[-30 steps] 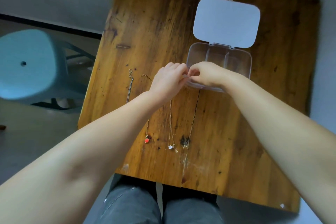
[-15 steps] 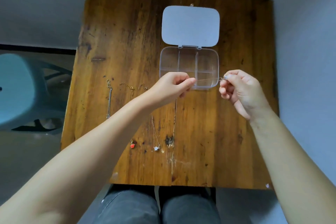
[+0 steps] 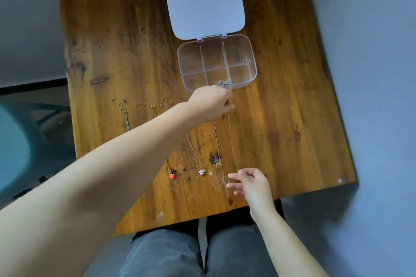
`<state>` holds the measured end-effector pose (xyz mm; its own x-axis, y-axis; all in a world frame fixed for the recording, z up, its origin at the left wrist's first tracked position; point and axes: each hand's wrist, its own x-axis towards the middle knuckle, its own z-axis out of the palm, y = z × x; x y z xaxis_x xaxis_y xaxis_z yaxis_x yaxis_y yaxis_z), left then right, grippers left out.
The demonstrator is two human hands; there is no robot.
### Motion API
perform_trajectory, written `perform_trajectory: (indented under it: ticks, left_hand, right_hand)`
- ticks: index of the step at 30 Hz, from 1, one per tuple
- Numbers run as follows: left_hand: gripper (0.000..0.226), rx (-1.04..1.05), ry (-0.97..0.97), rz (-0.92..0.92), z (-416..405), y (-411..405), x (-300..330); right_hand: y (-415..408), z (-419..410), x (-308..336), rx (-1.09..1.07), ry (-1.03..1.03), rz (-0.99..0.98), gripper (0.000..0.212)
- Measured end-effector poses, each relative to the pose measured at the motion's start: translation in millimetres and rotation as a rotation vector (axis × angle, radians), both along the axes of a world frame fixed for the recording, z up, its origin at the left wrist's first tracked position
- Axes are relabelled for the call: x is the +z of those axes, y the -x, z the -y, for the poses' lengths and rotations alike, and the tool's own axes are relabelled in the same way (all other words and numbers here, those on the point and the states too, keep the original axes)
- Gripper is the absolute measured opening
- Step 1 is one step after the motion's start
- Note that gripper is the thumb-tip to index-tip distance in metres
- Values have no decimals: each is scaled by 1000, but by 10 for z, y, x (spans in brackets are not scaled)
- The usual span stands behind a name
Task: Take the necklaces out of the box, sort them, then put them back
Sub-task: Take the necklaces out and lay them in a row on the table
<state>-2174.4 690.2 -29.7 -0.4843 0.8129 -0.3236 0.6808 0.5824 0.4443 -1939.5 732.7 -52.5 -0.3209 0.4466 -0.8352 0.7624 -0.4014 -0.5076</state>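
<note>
A thin pale chain necklace lies stretched along the brown wooden table, its far end pinched in the closed left hand, its near end just beside the right hand, whose fingers are spread and loose, gripping nothing. Left of that chain lie the laid-out necklaces: a white-flower pendant, a red pendant and a silver hook-clasp chain. Just beyond the left hand sits the clear plastic compartment box, lid open, with a small silver tangle at its near wall. Judging by this, unpacking is nearly done; the returning is not yet begun.
</note>
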Motion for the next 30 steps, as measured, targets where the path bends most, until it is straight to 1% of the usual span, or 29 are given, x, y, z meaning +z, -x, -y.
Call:
perform_trajectory:
  ticks: [1,3,4,6,7,11,14,15,17,19,20,21,23,25,27,30]
  left_hand:
    - [22,-63,44,-109,-23,-37,-59]
    - [13,-166,133,-261,-53,-113,-170]
    - [11,-202,176,-307,-54,-144,-221]
    - [18,-237,232,-358,-37,-180,-304]
    - [22,-237,228,-369,-22,-192,-334]
    - [35,-192,97,-355,61,-223,-336]
    - [27,-141,-15,-321,197,-246,-277]
    - [26,-90,-57,-319,251,-236,-241]
    - [29,73,-137,-358,371,-182,-172]
    - [31,248,-171,-430,484,-107,-139]
    - [29,299,-155,-436,535,-70,-134]
    - [26,330,-125,-419,575,-39,-137]
    - [24,370,-68,-354,608,1,-171]
    - [24,409,-54,-326,597,7,-205]
    - [22,446,-61,-337,567,-7,-229]
    - [20,503,-74,-335,548,-41,-236]
  right_hand:
    - [-8,70,-28,30,-50,6,2]
    - [-25,179,-85,106,-174,23,1]
    - [-36,215,-110,152,-240,40,1]
    - [-63,256,-143,220,-337,75,5]
    - [-73,261,-145,239,-360,83,7]
    - [14,134,-39,258,-411,44,19]
    - [406,-159,150,323,-498,-73,13]
    - [604,-276,226,366,-542,-126,12]
    - [1055,-491,357,474,-630,-259,15]
    - [1528,-661,426,673,-702,-346,22]
    - [1750,-725,436,809,-722,-346,27]
    - [1952,-771,435,965,-732,-320,31]
    - [2275,-823,399,1320,-758,-198,41]
    - [2467,-832,348,1632,-822,-65,44]
    - [2542,-821,312,1823,-887,-7,35]
    - [2561,-842,265,1948,-875,-13,25]
